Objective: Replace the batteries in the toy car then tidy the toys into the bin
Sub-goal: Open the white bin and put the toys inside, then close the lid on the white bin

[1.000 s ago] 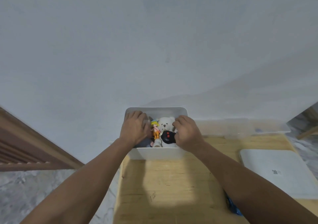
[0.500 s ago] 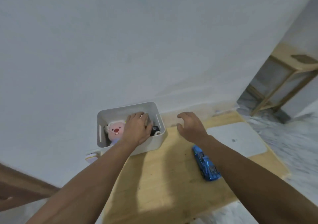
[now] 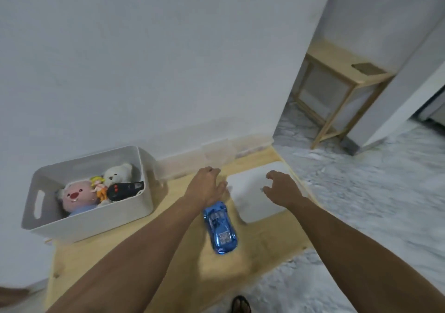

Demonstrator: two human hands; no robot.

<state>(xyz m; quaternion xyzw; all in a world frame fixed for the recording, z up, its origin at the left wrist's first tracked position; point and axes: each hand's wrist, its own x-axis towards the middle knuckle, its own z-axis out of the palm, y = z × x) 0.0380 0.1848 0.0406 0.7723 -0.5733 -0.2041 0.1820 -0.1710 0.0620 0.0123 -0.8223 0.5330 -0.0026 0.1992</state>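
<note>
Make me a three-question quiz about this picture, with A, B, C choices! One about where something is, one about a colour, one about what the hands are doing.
1. Where is the toy car?
A. on the wooden table
B. in the bin
C. on the floor

2. What colour is the car?
A. red
B. blue
C. green

3. What are the left hand and right hand holding?
A. the car
B. the teddy
C. nothing

Answers: 1 A, it lies on the wood beside the bin. 2 B, its body is shiny blue. 3 C, both hands hover with loose, empty fingers.
</note>
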